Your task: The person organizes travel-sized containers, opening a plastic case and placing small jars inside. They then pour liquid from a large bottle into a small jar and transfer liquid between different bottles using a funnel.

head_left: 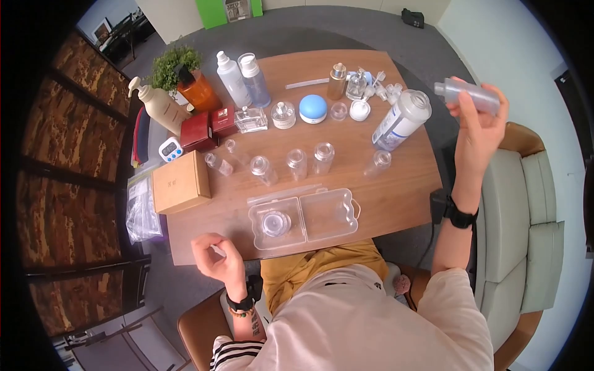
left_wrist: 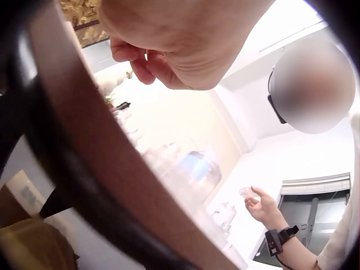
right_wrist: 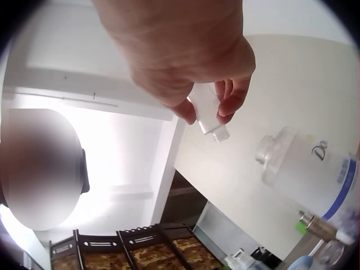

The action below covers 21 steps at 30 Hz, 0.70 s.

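Note:
My right hand (head_left: 479,123) is raised off the table's right side and grips a small clear bottle (head_left: 468,96), its threaded neck pointing left. In the right wrist view the fingers pinch the bottle (right_wrist: 206,110), and its neck has no cap. A large clear bottle with a blue-striped label (head_left: 401,120) stands left of that hand. By the table's front left edge hovers my left hand (head_left: 219,260), fingers curled with nothing visible in them. Nearby lies an open clear plastic case (head_left: 331,215) holding a round clear jar (head_left: 275,224).
Several small clear bottles (head_left: 296,164) stand mid-table. Behind them are a blue-lidded jar (head_left: 313,108), perfume bottles, pump bottles and a plant (head_left: 175,65). A cardboard box (head_left: 180,182) and a timer (head_left: 170,149) sit at the left. A sofa (head_left: 510,216) is at the right.

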Tool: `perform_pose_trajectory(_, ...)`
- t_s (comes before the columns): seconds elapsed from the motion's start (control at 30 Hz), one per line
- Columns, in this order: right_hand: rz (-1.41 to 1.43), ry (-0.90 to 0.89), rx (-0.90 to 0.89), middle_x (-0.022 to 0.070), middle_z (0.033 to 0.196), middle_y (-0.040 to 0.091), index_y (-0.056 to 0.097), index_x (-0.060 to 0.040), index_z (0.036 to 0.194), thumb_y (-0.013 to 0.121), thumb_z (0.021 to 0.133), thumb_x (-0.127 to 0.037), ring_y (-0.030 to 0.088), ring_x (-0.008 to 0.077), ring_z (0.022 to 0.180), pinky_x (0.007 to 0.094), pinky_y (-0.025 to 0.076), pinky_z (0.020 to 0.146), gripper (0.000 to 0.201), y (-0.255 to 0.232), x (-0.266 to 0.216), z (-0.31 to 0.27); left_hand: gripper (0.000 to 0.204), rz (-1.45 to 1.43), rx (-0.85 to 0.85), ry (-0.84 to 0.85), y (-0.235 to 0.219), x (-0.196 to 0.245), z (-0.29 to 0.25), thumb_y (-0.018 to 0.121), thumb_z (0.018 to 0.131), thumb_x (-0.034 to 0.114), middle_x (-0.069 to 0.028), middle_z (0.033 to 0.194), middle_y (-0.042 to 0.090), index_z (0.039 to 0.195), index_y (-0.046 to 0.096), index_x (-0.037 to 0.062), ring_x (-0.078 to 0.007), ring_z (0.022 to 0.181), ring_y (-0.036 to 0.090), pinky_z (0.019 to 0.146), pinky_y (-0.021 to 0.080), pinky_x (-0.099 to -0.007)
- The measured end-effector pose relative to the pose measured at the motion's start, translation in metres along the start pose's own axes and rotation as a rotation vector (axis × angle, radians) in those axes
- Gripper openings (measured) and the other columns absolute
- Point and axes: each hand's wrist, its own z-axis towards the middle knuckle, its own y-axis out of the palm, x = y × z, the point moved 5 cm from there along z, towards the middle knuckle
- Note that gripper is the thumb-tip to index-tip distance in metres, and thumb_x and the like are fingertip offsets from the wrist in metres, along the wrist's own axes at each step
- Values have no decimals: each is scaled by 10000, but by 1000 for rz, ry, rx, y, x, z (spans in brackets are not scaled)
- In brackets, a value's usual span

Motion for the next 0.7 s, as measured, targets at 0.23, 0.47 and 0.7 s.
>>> perform_pose_trajectory(0.23, 216, 200, -273, 209, 1258, 660, 541, -66, 1154, 887, 807, -51, 724, 237, 993, 340, 565, 885, 490, 20, -52, -102, 175, -247, -275, 272, -11, 107, 26, 576, 737, -124, -105, 770, 634, 833, 677, -18, -229, 653, 592, 632, 470, -345)
perform_pose_trajectory(0.47, 703, 820, -822, 190, 1116, 758, 590, -46, 1081, 969, 765, -31, 735, 231, 1057, 348, 569, 919, 494, 79, -34, -214, 643, -525, -948, -84, 45, 147, -27, 961, 775, 182, -141, 1171, 698, 1329, 715, -33, -224, 958, 680, 814, 562, -345)
perform_pose_trajectory(0.7, 815, 907, -877, 155, 1158, 764, 626, -32, 1122, 942, 829, -76, 717, 204, 1061, 358, 548, 922, 434, 92, -14, -231, 638, -460, -776, 19, 40, 125, -39, 988, 768, 295, -115, 1071, 658, 1275, 741, -6, -215, 912, 636, 781, 533, -337)
